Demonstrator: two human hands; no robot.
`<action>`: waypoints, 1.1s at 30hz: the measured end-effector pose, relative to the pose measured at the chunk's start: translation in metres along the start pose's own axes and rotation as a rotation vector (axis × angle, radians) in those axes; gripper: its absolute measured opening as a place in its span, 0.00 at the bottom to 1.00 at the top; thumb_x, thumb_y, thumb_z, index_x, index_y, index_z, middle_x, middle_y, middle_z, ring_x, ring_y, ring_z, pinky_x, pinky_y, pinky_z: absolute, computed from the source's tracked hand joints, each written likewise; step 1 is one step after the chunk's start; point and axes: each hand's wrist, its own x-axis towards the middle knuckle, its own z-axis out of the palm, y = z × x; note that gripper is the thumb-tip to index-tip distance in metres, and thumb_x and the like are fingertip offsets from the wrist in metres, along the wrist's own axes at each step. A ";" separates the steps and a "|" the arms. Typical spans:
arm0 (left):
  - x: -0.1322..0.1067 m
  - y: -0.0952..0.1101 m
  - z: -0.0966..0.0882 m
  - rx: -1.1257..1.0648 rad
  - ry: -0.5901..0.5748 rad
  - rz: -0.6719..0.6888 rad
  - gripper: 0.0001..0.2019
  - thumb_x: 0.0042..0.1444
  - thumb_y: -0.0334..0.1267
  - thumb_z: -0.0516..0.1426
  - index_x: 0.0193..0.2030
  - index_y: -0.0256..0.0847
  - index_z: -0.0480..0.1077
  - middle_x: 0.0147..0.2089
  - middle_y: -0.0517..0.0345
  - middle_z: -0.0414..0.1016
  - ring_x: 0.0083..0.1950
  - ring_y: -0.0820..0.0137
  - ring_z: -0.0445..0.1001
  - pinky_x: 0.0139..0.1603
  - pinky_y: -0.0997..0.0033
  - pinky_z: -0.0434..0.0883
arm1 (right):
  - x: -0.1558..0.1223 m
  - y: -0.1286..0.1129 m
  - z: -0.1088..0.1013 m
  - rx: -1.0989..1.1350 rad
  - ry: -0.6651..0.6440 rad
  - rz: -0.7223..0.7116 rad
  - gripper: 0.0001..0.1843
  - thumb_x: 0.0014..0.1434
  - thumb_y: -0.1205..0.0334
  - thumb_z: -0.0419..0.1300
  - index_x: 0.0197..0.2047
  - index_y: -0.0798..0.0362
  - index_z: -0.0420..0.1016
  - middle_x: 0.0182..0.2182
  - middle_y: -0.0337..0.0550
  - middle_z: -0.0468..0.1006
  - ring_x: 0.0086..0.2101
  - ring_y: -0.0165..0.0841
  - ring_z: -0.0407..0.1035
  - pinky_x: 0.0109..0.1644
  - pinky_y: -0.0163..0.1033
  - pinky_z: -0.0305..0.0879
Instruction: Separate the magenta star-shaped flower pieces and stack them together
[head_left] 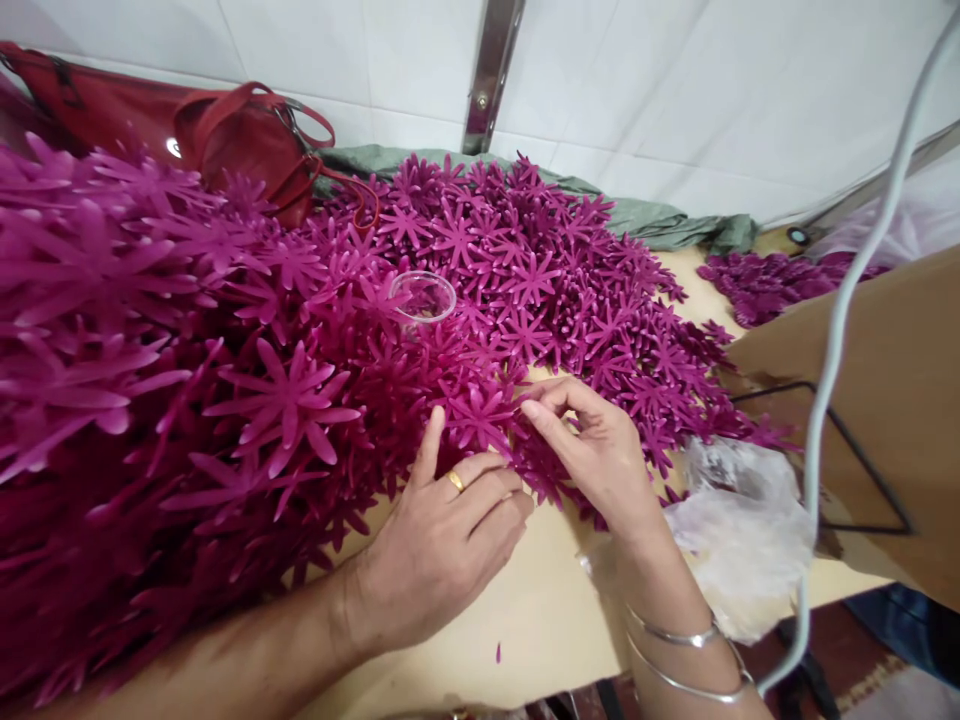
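My right hand [592, 440], with two silver bangles at the wrist, is closed in a pinch. Its thumb and forefinger meet at the petal tips of a magenta artificial flower [480, 418]. Just left and nearer to me, my left hand [450, 540] wears a gold ring. Its little finger sticks up, while the other fingers curl to the right; the thumb and whatever lies under the fingertips are hidden. Both hands are at the near edge of a big pile of purple artificial flowers [525, 270], each with several narrow petals.
A clear plastic cup [424, 297] sits in the pile. Behind are a red handbag [247, 140] and green cloth [660, 222]. To the right are a crumpled plastic bag [735, 530], a white cable [832, 340] and a cardboard box [885, 400]. One loose petal [499, 653] lies on the tan tabletop [547, 600].
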 end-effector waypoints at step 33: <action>0.054 0.015 -0.032 -1.432 0.398 -0.723 0.27 0.70 0.56 0.52 0.67 0.41 0.66 0.63 0.39 0.77 0.57 0.59 0.82 0.55 0.56 0.81 | 0.086 -0.123 -0.045 -0.336 -0.076 -0.526 0.08 0.66 0.68 0.60 0.39 0.46 0.79 0.39 0.41 0.83 0.42 0.39 0.75 0.50 0.47 0.70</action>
